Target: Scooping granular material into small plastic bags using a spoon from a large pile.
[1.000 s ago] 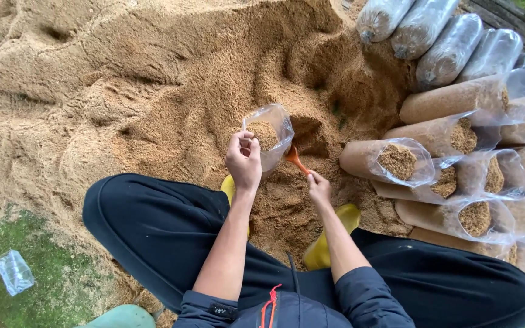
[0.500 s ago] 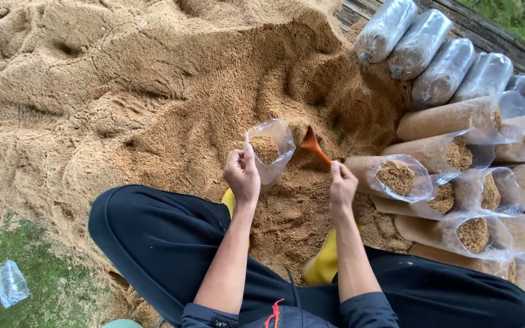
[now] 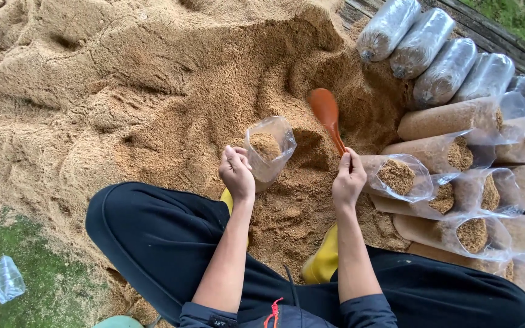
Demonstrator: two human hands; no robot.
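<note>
Head view: left hand (image 3: 236, 173) grips clear bag (image 3: 270, 147), right hand (image 3: 348, 180) clamps orange scoop (image 3: 327, 113) beside stacked filled bags (image 3: 457, 155).

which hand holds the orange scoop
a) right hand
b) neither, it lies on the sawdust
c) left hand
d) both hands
a, the right hand grips the handle of the orange scoop, whose bowl points up over the sawdust pile, while the left hand holds the clear plastic bag partly filled with sawdust.
</note>
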